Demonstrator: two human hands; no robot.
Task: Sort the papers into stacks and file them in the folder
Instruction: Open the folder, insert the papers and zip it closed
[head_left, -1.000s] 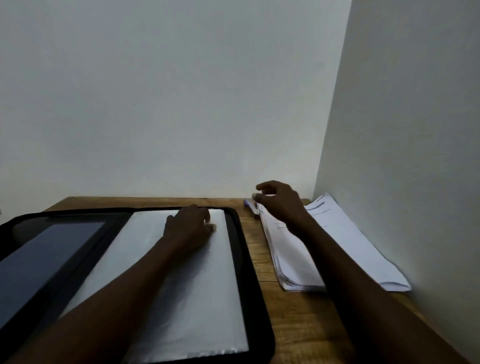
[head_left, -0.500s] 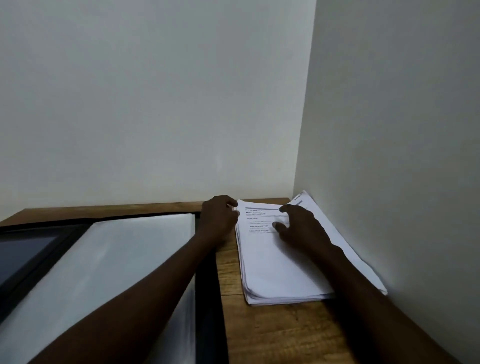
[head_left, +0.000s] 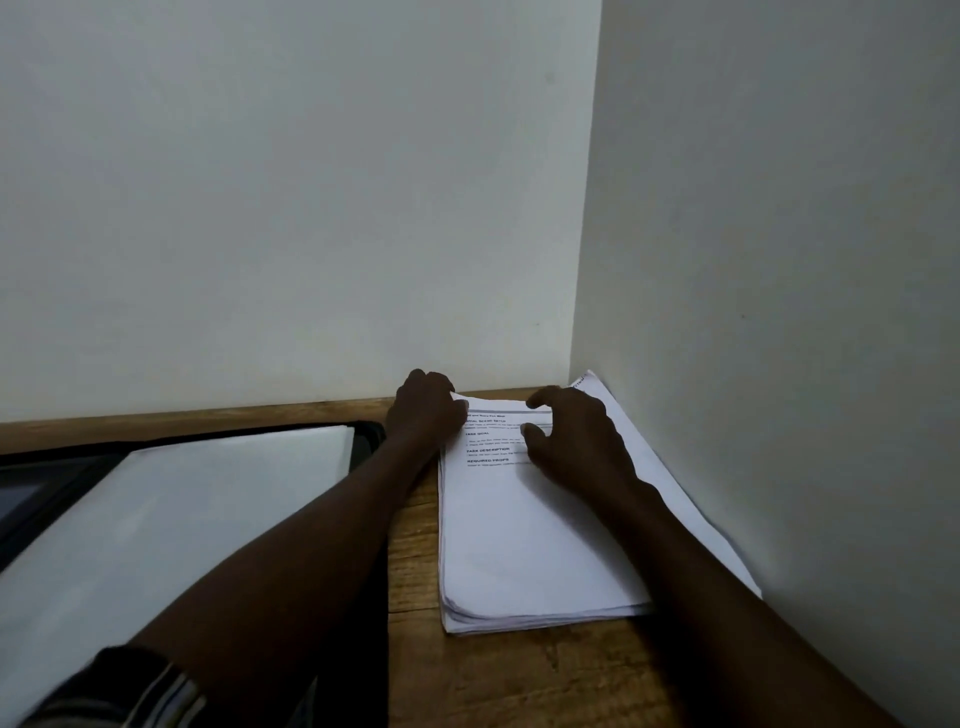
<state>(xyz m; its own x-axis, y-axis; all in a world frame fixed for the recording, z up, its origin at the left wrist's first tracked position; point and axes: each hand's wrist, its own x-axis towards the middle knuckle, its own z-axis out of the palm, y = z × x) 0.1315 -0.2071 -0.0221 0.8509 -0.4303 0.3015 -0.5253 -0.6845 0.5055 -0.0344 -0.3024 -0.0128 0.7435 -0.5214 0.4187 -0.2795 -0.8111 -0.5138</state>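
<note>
Both hands are on the paperwork at the far right corner of the wooden table (head_left: 413, 551). The stack of papers (head_left: 519, 551) lies flat on the wood, printed side up, with bold headings across its far end. Just left of it is the open black folder (head_left: 370, 441).

The left hand (head_left: 427, 415) is at the stack's far left corner. Its fingers are curled tight round that corner, and the paper edge is lifted a little against the knuckles. In this dim light it is hard to say whether it has one sheet or several.

The right hand (head_left: 579, 447) is arched over the far half of the top page. Thumb and forefinger are bent and spread apart, tips down on the print, clasping nothing: a released hand resting on the stack.

Under the right forearm a second layer of sheets (head_left: 680, 504) fans out from beneath the stack. It is skewed towards the right wall (head_left: 779, 312), and its far corner touches that wall.

In the folder a large blank white sheet (head_left: 182, 525) lies flat in the right half, with the black rim showing along its far and right edges. The left forearm crosses the folder's near right corner. A striped sleeve (head_left: 148, 688) shows at the bottom left of the view.
</note>
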